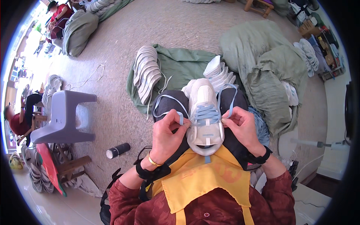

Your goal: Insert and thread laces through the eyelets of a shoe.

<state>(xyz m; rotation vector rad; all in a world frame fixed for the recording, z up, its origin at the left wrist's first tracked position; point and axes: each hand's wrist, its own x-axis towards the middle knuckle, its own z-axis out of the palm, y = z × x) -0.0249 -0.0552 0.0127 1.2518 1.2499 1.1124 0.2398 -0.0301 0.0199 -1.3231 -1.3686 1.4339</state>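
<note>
A cream-white sneaker (pixel 203 92) rests on my lap between my dark-trousered knees, its toe pointing away from me. Pale blue lace (pixel 207 113) crosses its tongue in several rows, and a loose end loops out on each side. On the shoe's left, my left hand (pixel 166 132) pinches one lace end between thumb and forefinger. My right hand (pixel 243 128) is closed in a pinch at the right eyelet edge, on the other lace end. A yellow apron (pixel 206 180) lies beneath the shoe's heel.
Stacked shoe uppers (pixel 145 69) lie on green cloth (pixel 180 56), beside more white shoes (pixel 219 75). A big green sack (pixel 268 67) sits right, with blue laces (pixel 260 122) near my knee. Left are a grey plastic chair (pixel 62 116), a black cylinder (pixel 119 150) and seated people (pixel 20 122).
</note>
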